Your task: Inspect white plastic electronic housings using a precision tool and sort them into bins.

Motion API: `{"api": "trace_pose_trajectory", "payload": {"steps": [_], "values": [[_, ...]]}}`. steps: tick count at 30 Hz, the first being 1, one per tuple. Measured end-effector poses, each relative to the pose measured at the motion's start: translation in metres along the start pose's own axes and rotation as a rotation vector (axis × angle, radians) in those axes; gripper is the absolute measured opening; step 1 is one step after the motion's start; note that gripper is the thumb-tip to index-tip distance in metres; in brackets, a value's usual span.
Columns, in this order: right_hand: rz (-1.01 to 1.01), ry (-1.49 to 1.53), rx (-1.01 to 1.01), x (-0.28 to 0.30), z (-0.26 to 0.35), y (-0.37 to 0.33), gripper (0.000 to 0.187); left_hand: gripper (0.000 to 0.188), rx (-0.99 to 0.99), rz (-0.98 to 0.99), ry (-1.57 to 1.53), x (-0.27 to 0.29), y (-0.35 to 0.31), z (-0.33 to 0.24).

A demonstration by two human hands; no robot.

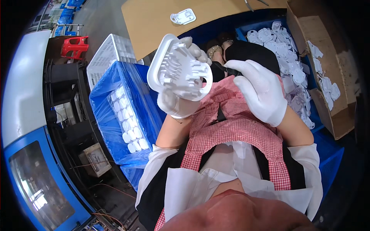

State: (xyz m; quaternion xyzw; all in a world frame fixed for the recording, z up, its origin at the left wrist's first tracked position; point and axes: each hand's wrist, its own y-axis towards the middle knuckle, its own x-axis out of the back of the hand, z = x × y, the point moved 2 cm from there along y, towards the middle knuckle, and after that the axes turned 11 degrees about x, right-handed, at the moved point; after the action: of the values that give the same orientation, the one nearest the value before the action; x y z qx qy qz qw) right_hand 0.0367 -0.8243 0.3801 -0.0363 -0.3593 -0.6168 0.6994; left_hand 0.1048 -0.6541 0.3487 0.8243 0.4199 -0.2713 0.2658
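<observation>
My gloved left hand (pixel 171 104) is closed round a white moulded plastic housing (pixel 169 61). The housing is tilted so that its ribbed inner side shows, with a round loop at one corner. My right hand (pixel 262 90), also in a white glove, pinches a slim dark tool (pixel 232 71) between thumb and fingers. Its kind is unclear, and the tool stays a little apart from the housing. A similar white plastic part (pixel 183 16) lies flat on the brown board beyond my hands.
On the left stands a blue plastic-lined crate (pixel 104 84) with rows of white parts, beside a white basket (pixel 111 46). To the right are a blue bin (pixel 246 29) heaped with loose white parts and a cardboard box (pixel 327 119). The brown board (pixel 146 23) lies ahead.
</observation>
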Motion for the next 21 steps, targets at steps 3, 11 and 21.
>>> {"api": "trace_pose_trajectory", "payload": {"steps": [3,11,21], "values": [[-0.002,-0.008,-0.026,-0.004,-0.001,-0.001,0.027,0.097,0.076,-0.031,-0.059,0.0,0.0,-0.002],[-0.069,-0.067,0.113,-0.02,0.0,0.0,0.022,0.101,0.169,-0.119,-0.239,-0.007,0.0,0.003],[0.052,-0.174,0.268,0.004,-0.013,0.014,0.034,0.076,0.7,-0.301,-0.549,-0.015,0.0,0.003]]}}
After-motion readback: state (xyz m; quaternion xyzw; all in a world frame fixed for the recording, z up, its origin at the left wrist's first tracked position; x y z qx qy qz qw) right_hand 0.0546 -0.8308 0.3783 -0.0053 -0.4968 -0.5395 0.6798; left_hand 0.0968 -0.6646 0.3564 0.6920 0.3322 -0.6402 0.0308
